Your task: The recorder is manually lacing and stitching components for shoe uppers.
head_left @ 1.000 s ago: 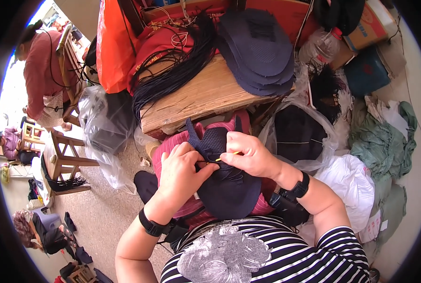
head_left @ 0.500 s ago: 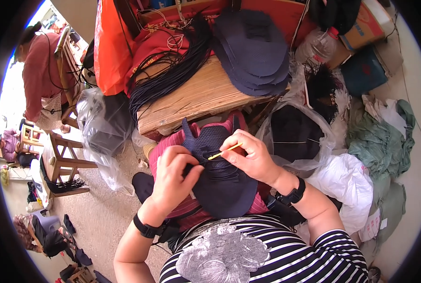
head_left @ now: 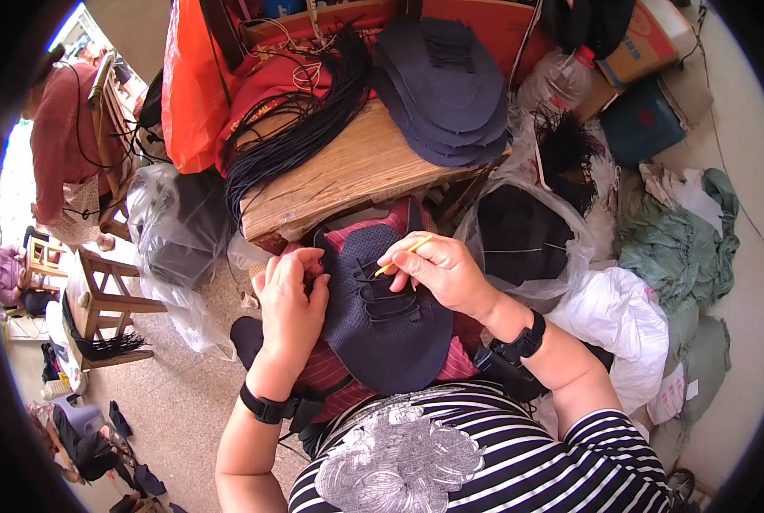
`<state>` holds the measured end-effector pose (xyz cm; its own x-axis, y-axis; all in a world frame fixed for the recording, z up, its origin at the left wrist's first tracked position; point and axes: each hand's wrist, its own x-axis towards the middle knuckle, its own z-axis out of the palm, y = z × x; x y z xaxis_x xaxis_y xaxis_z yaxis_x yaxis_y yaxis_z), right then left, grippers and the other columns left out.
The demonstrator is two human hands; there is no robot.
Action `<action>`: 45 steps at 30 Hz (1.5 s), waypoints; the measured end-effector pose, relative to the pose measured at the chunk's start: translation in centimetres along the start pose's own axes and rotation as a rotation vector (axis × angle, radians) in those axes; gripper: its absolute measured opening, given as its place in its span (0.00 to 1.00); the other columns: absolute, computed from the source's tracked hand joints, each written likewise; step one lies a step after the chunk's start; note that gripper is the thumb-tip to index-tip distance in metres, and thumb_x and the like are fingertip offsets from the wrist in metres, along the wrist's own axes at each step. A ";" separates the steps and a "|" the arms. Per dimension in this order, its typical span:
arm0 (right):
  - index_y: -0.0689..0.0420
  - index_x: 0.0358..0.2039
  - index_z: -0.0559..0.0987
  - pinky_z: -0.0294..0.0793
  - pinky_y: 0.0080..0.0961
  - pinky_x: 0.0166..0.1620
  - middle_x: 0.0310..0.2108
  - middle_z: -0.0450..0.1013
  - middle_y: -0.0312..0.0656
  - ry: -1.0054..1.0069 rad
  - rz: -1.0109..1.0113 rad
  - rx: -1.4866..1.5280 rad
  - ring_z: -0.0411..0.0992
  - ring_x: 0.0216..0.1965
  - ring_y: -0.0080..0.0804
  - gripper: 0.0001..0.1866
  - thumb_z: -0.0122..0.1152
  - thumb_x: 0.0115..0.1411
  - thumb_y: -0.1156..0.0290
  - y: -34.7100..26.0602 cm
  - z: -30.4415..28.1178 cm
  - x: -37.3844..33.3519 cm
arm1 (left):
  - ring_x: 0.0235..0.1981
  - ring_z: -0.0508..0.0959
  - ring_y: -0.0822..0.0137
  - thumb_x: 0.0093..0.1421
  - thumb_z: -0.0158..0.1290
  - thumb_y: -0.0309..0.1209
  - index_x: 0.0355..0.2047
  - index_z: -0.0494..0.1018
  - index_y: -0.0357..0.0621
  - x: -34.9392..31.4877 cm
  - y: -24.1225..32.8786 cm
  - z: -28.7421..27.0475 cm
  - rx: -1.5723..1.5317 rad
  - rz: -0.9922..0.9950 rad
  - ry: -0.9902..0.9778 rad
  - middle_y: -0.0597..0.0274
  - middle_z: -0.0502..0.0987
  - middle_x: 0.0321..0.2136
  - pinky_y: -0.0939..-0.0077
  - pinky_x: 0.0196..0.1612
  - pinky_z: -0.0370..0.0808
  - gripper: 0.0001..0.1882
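Steadying seems to be done by the left hand, its fingers pinched at the left edge of the navy shoe upper, which is laid over striped red cloth. Beyond the upper, black cords are kept on the worktop, presumably within reach. Above its lacing, a yellow tool is grasped pen-like by the right hand, apparently for precision.

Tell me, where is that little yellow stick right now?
In the head view, near the centre, the yellow stick is in the person's right hand, its tip beside the black cords on the dark blue piece.
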<state>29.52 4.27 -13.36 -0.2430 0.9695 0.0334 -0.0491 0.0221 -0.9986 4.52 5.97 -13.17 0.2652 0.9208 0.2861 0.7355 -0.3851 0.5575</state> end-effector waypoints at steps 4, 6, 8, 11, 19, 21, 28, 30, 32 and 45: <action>0.64 0.42 0.85 0.77 0.20 0.37 0.40 0.81 0.41 -0.025 -0.080 -0.049 0.78 0.31 0.22 0.13 0.57 0.73 0.68 0.5 0.0 0.1 | 0.37 0.75 0.64 0.56 0.65 0.25 0.48 0.76 0.47 -0.2 1.4 -0.6 0.064 -0.028 0.081 0.66 0.76 0.33 0.66 0.47 0.69 0.19; 0.64 0.43 0.84 0.77 0.20 0.37 0.41 0.81 0.41 -0.035 -0.089 -0.106 0.78 0.31 0.22 0.13 0.56 0.74 0.68 -0.1 -0.3 0.1 | 0.34 0.78 0.61 0.60 0.65 0.32 0.54 0.72 0.44 -0.8 1.9 -1.4 0.088 -0.105 0.062 0.61 0.76 0.32 0.65 0.44 0.72 0.23; 0.64 0.43 0.84 0.77 0.20 0.37 0.42 0.81 0.41 -0.054 -0.097 -0.157 0.78 0.31 0.22 0.13 0.56 0.74 0.68 -0.5 -0.3 0.1 | 0.30 0.76 0.61 0.61 0.64 0.33 0.56 0.71 0.42 -1.5 4.1 -2.7 -0.017 -0.223 -0.090 0.60 0.76 0.30 0.66 0.39 0.74 0.25; 0.64 0.43 0.84 0.77 0.19 0.37 0.43 0.81 0.40 -0.083 -0.017 -0.061 0.77 0.31 0.22 0.13 0.56 0.74 0.68 -0.6 -0.3 0.3 | 0.19 0.72 0.64 0.63 0.63 0.30 0.61 0.66 0.37 -2.7 3.9 -2.0 -0.174 -0.263 -0.227 0.60 0.75 0.25 0.72 0.26 0.73 0.28; 0.61 0.45 0.83 0.75 0.18 0.41 0.44 0.81 0.40 0.010 0.047 0.156 0.80 0.37 0.23 0.14 0.52 0.76 0.66 1.2 -0.7 -1.3 | 0.23 0.69 0.78 0.60 0.58 0.16 0.48 0.70 0.40 -3.5 3.1 -1.1 -0.230 -0.299 -0.164 0.66 0.69 0.26 0.81 0.28 0.68 0.17; 0.61 0.45 0.82 0.74 0.18 0.41 0.44 0.81 0.40 0.023 0.046 0.157 0.80 0.39 0.24 0.14 0.52 0.76 0.66 1.2 -0.7 -1.5 | 0.23 0.70 0.75 0.60 0.58 0.17 0.46 0.71 0.40 -3.6 2.8 -0.9 -0.180 -0.220 -0.147 0.64 0.70 0.26 0.79 0.28 0.69 0.15; 0.58 0.44 0.81 0.74 0.17 0.39 0.43 0.80 0.37 0.052 0.016 0.157 0.81 0.38 0.22 0.11 0.54 0.75 0.66 1.3 -0.5 -1.6 | 0.27 0.76 0.58 0.59 0.58 0.20 0.38 0.75 0.40 -2.8 3.5 -1.3 -0.088 -0.066 -0.120 0.55 0.73 0.27 0.65 0.33 0.75 0.08; 0.59 0.43 0.80 0.75 0.18 0.38 0.42 0.79 0.36 0.040 -0.032 0.078 0.80 0.37 0.21 0.08 0.56 0.73 0.69 1.0 -0.3 -1.3 | 0.27 0.76 0.59 0.59 0.59 0.20 0.38 0.75 0.41 -2.8 3.6 -1.3 -0.079 -0.077 -0.132 0.56 0.73 0.27 0.66 0.36 0.74 0.08; 0.60 0.40 0.79 0.76 0.20 0.35 0.38 0.77 0.34 0.032 0.004 -0.049 0.77 0.34 0.19 0.03 0.63 0.67 0.75 0.1 0.3 -0.8 | 0.33 0.76 0.59 0.56 0.65 0.26 0.41 0.77 0.43 -2.9 3.4 -1.2 0.133 0.077 -0.100 0.59 0.73 0.29 0.64 0.42 0.73 0.12; 0.56 0.40 0.79 0.71 0.11 0.38 0.34 0.73 0.26 0.095 0.173 0.332 0.70 0.33 0.10 0.05 0.64 0.66 0.79 1.1 1.7 -0.6 | 0.45 0.75 0.62 0.48 0.72 0.41 0.57 0.76 0.52 -1.5 2.9 0.5 0.043 0.138 -0.105 0.63 0.73 0.44 0.63 0.48 0.66 0.35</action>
<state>28.00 3.28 -14.40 -0.1846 0.9707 -0.1540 -0.3300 -0.2088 -0.9206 6.60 3.48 -12.36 0.4277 0.8616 0.2735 0.7126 -0.5075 0.4843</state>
